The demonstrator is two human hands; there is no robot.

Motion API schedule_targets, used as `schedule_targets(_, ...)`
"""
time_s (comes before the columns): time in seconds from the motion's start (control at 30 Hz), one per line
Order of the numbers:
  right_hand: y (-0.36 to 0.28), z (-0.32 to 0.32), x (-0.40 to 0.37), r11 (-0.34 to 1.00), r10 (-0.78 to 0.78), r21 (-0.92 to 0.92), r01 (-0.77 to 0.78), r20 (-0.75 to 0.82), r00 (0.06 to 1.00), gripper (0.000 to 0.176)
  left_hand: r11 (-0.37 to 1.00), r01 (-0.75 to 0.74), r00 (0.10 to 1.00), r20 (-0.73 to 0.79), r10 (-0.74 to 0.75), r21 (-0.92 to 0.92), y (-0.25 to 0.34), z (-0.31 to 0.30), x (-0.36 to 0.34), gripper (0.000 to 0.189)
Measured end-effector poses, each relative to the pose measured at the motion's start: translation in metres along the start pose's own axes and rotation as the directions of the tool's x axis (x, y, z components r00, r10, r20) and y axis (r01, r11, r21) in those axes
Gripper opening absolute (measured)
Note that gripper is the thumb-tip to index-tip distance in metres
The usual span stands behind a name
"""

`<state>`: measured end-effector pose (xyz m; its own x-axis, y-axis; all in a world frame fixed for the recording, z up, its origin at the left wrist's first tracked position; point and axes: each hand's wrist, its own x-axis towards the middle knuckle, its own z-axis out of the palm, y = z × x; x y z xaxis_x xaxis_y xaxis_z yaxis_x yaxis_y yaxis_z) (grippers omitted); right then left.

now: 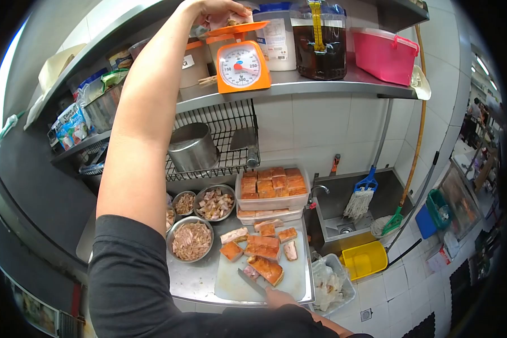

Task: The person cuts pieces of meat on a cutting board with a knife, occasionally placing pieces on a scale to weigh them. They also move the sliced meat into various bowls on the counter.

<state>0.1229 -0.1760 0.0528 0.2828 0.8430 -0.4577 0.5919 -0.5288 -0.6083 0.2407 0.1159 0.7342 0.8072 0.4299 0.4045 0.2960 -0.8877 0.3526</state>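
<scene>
My left hand (217, 8) is raised to the shelf, its fingers curled over pale meat (231, 21) at the orange pan of a kitchen scale (244, 66). The scale's needle points near the 250 mark. Below, my right hand (280, 297) grips a knife (252, 283), its blade low over the white cutting board (229, 281). Just beyond the blade lies a browned slab of roast pork (266, 270). Several more pork pieces (262, 247) are spread across the board. The left fingertips are partly hidden by the meat and the frame's top edge.
Metal bowls of chopped meat (190, 241) stand left of the board. Behind it, a plastic container (272, 204) holds pork blocks. A sink (335, 231) with a mop (361, 194) is at the right. On the shelf are a dark-liquid jar (319, 53) and a pink bin (382, 56).
</scene>
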Motion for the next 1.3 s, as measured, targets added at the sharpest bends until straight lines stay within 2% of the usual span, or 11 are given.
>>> schedule_targets(0.4, 0.018, 0.015, 0.015, 0.998, -0.057, -0.002, 0.057, -0.041, 0.998, 0.023, 0.994, 0.039, 0.999, 0.04, -0.035, -0.102, 0.017, 0.001, -0.028, 0.077)
schedule_targets(0.53, 0.022, 0.021, 0.019, 0.998, -0.067, -0.004, 0.067, -0.056, 0.996, 0.023, 0.992, 0.043, 0.999, 0.013, -0.045, 0.119, 0.007, 0.01, -0.008, 0.061)
schedule_targets(0.7, 0.02, 0.02, 0.019, 0.999, -0.036, -0.034, 0.035, -0.032, 0.999, 0.029, 1.0, 0.005, 0.988, -0.156, -0.005, -0.002, -0.002, 0.017, -0.011, 0.054)
schedule_targets(0.77, 0.019, 0.019, 0.018, 0.998, -0.04, -0.05, 0.038, -0.024, 0.999, 0.029, 0.645, -0.618, 0.716, -0.66, 0.227, -0.449, -0.043, 0.036, 0.001, 0.05)
schedule_targets(0.8, 0.02, 0.02, 0.018, 0.998, -0.055, -0.022, 0.053, -0.055, 0.997, 0.026, 0.651, -0.613, 0.718, -0.66, 0.222, -0.448, -0.054, 0.038, -0.005, 0.05)
schedule_targets(0.87, 0.02, 0.022, 0.017, 0.998, -0.068, -0.001, 0.068, -0.065, 0.996, 0.024, 0.547, -0.825, 0.336, -0.903, 0.267, -0.145, -0.079, 0.052, -0.043, 0.041)
schedule_targets(0.9, 0.017, 0.02, 0.016, 0.998, -0.059, -0.006, 0.058, -0.066, 0.996, 0.023, 0.37, -0.796, 0.528, -0.848, 0.038, -0.479, -0.059, 0.081, -0.108, 0.032)
schedule_targets(1.0, 0.031, 0.031, 0.023, 0.995, -0.101, -0.021, 0.099, -0.111, 0.989, 0.028, 0.4, -0.371, 0.924, -0.375, 0.072, -0.838, -0.139, 0.152, -0.221, 0.072)
schedule_targets(1.07, 0.038, 0.039, 0.026, 0.993, -0.11, -0.051, 0.106, -0.094, 0.989, 0.029, 0.397, 0.019, 0.999, -0.001, -0.05, -0.918, -0.202, 0.228, -0.294, 0.057)
schedule_targets(1.13, 0.034, 0.033, 0.026, 0.999, -0.051, -0.007, 0.051, -0.024, 0.998, 0.028, 0.172, 0.442, 0.856, 0.355, -0.376, -0.881, -0.245, 0.32, -0.381, 0.06)
schedule_targets(1.3, 0.02, 0.027, 0.014, 0.996, -0.093, -0.01, 0.092, -0.09, 0.992, 0.021, 0.615, 0.786, 0.61, 0.242, -0.754, -0.064, -0.246, 0.472, -0.538, 0.072)
